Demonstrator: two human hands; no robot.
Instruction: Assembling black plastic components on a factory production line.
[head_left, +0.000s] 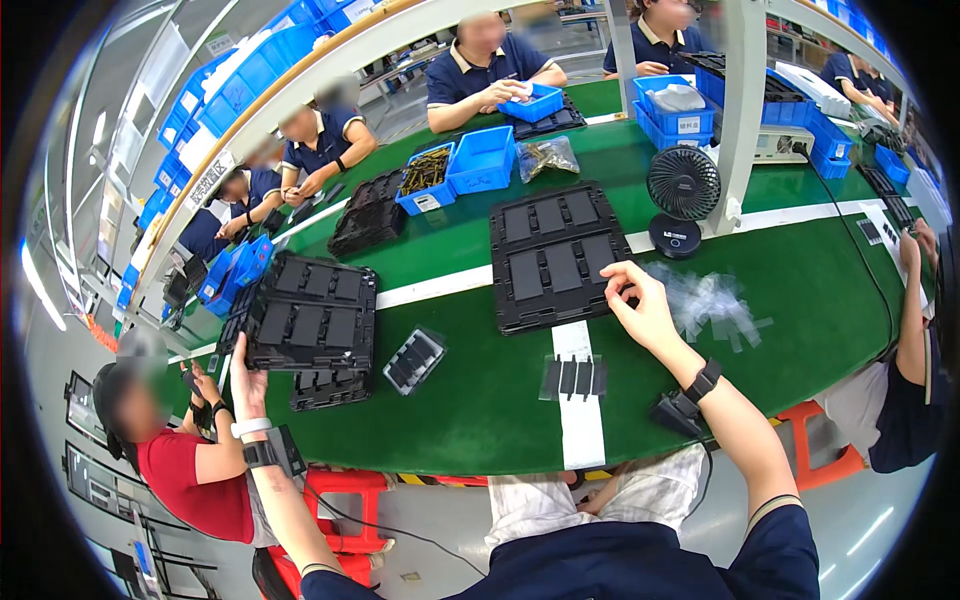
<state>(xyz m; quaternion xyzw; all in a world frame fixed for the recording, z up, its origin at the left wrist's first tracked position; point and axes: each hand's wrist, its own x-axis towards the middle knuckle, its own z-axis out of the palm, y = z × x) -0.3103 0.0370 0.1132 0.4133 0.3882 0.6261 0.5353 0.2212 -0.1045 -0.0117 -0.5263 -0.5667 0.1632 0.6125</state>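
Note:
My left hand point(247, 383) grips the near left edge of a black tray point(310, 330) with dark flat rectangular pieces in its slots. That tray sits over other black trays point(330, 388) at the left of the table. My right hand point(642, 308) is at the right edge of another black tray point(555, 280), also filled with dark rectangular pieces. Its thumb and index finger are bent together in a pinch; what they hold, if anything, is too small to make out. A clear sheet with dark strips point(575, 378) lies in front of me, and a small clear-wrapped pack point(414, 361) lies left of it.
Crumpled clear film point(715, 305) lies right of my right hand, near a black desk fan point(683, 185). Behind the trays stand a blue bin point(482, 165), a bin of brass-coloured pieces point(428, 172) and a bag point(547, 157). A white post point(738, 120) rises there. Several people work around the table.

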